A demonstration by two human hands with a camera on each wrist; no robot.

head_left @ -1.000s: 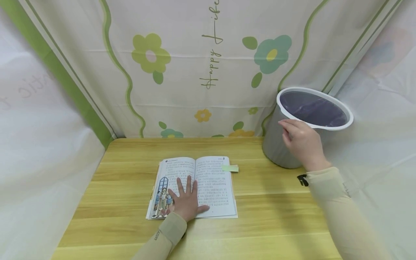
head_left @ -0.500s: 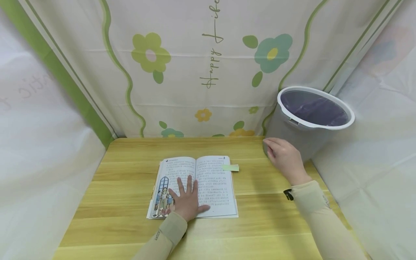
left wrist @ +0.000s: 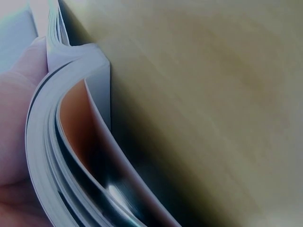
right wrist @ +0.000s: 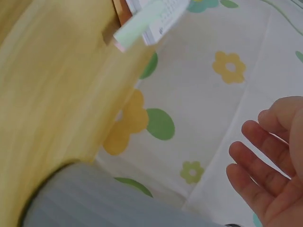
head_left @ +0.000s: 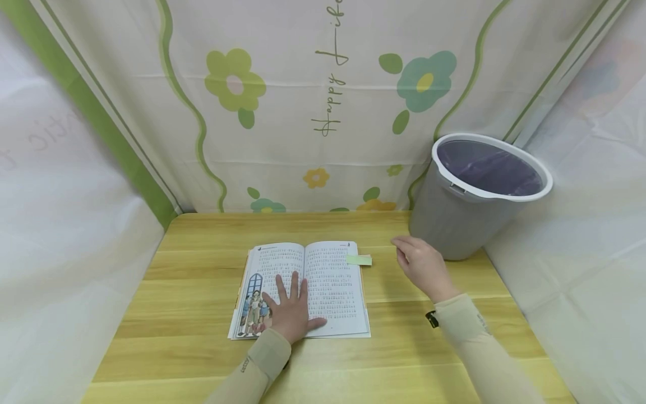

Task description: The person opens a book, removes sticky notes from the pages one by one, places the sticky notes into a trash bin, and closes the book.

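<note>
An open book [head_left: 333, 292] lies on the wooden table, printed text on both pages and a coloured picture at the lower left. My left hand [head_left: 290, 314] rests on it with fingers spread, near the bottom of the spine. In the left wrist view, the curved edges of the book's pages [left wrist: 42, 156] run beside that hand. A pale green sticky strip [head_left: 359, 260] juts out from the right page's edge. My right hand [head_left: 421, 266] is above the table between book and bin; in the right wrist view its fingers [right wrist: 255, 184] are loosely bent with nothing in them.
A grey trash bin [head_left: 454, 224] with a white rim and a dark purple liner stands at the table's back right corner. Patterned curtains [head_left: 323, 112] close off the back and both sides. The wooden table [head_left: 176, 314] extends around the book.
My right hand has moved from in front of the bin's rim leftward and down, toward the book. My left hand has stayed in place on the pages.
</note>
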